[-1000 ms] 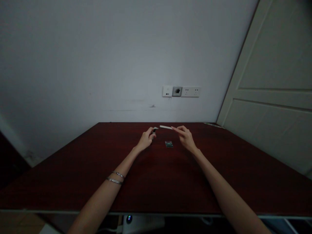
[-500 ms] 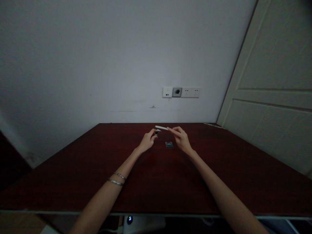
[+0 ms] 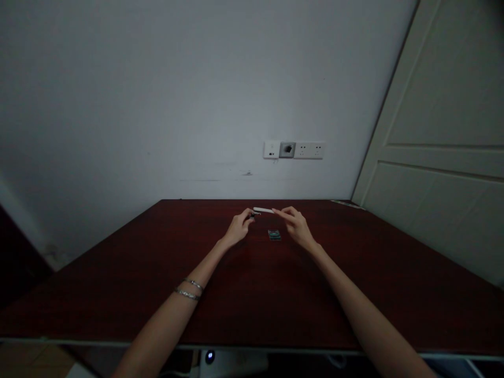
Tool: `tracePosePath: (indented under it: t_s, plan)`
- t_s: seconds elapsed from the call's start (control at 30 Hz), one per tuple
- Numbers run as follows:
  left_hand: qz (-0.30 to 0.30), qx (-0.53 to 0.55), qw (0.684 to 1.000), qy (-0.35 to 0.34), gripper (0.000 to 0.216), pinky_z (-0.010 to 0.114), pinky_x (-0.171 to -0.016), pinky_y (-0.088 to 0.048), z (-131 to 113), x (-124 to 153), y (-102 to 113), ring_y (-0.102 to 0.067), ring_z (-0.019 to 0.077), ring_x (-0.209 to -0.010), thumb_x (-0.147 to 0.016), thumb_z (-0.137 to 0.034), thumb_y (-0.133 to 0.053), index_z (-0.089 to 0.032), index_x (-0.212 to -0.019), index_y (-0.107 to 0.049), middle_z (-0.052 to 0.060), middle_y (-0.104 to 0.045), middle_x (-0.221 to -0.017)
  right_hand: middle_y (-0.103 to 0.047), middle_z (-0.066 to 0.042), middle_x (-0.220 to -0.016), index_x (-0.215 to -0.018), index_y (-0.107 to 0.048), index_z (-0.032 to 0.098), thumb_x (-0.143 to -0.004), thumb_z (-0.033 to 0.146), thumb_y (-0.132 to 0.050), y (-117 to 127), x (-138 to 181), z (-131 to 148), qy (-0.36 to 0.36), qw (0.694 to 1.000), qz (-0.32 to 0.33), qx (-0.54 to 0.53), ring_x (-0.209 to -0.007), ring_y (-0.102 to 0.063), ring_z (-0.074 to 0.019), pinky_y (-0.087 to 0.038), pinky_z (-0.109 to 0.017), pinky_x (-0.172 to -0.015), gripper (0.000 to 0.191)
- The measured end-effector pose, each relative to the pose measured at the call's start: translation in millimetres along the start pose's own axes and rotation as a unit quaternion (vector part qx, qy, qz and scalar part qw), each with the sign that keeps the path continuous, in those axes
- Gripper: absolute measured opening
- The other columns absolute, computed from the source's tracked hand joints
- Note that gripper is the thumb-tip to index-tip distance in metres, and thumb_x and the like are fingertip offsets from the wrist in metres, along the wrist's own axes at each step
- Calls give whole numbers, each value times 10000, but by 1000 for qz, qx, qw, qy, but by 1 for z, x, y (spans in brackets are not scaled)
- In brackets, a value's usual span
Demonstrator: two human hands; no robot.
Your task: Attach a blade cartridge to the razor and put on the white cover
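Both of my hands are out over the far middle of a dark red table (image 3: pixel 118 273). My left hand (image 3: pixel 238 229) is pinched shut on a small dark and silver object (image 3: pixel 252 213) that I cannot name. My right hand (image 3: pixel 297 227) pinches one end of a thin white stick (image 3: pixel 263 210), whose other end meets the small object in my left hand. Two thin silver bangles (image 3: pixel 188 289) circle my left wrist. A small flat dark packet (image 3: pixel 274 234) lies on the table between and just below my hands.
A white wall stands behind the table with a row of sockets (image 3: pixel 294 149) above the hands. A pale panelled door (image 3: pixel 444 147) fills the right side. A device with a small blue light (image 3: pixel 210 356) sits below the table's near edge.
My right hand has brought the white stick leftward until its tip reaches the small object in my left hand. The packet has not moved.
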State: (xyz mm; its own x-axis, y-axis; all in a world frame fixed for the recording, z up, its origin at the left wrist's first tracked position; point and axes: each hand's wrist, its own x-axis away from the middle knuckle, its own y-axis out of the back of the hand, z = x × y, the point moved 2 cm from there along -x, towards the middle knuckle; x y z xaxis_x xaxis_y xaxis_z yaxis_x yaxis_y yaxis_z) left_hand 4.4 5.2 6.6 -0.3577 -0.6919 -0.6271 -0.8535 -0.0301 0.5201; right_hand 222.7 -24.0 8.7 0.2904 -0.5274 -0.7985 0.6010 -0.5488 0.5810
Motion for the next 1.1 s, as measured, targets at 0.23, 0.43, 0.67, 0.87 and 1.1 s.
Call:
tracePosePath:
  t_s: [0.23,0.43,0.67,0.87,1.1]
  plan:
    - [5,10,1000,18,232,225,-710,-415,0,1,-1,-575,130,-717,-789,-149,-460,-171,-1004,-547,18,-634,-788,-538,-44,-947,-1231,-515,318,-824,43,-364,0,-1,0,2,1000,-11,9,-879,-512,-164,-371,-309,-763,514]
    - [-16,115,992,54,128,226,-635,-447,6,-2,0,-586,114,-638,-778,-161,-478,-164,-902,-506,0,-603,-696,-539,-50,-947,-1232,-516,315,-804,33,-378,2,3,-17,8,999,4,49,-872,-514,-167,-394,-306,-765,531]
    - [48,277,929,240,147,237,-449,-469,-5,0,-15,-608,145,-484,-756,-232,-553,-145,-837,-466,9,-591,-618,-518,-66,-995,-1321,-412,308,-801,28,-368,-1,1,2,-7,992,9,128,-803,-508,-153,-419,-247,-684,592]
    - [58,333,897,284,101,233,-443,-479,-22,1,-14,-630,159,-506,-757,-209,-557,-127,-785,-506,40,-615,-652,-523,-75,-989,-1312,-420,333,-803,4,-377,-3,1,0,37,980,21,194,-806,-484,-165,-397,-269,-704,607]
    - [55,361,877,312,115,239,-440,-482,-20,1,-13,-626,162,-486,-737,-201,-584,-115,-771,-514,39,-610,-622,-532,-72,-989,-1294,-441,345,-831,22,-368,-4,3,-8,42,976,0,212,-815,-484,-172,-372,-276,-702,569]
